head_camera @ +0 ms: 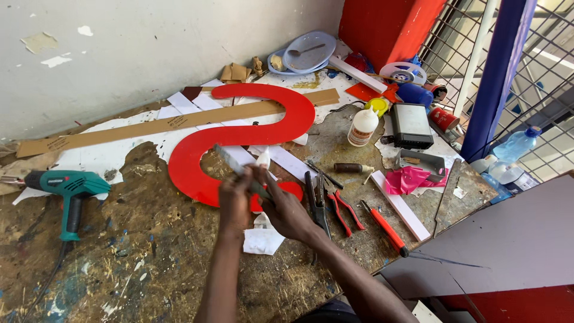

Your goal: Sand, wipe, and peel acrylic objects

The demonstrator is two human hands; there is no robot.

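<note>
Both hands are meeting over the red S-shaped letter [239,137], left hand [234,200] and right hand [286,210] jointly gripping a narrow grey strip [234,164]; seating it will be needing steady alignment.

A flat grey metal file [230,162] is gripped at its lower end between two hands, its blade slanting up and to the left above a big red S-shaped letter [239,134], which lies flat on the worn workbench.
</note>
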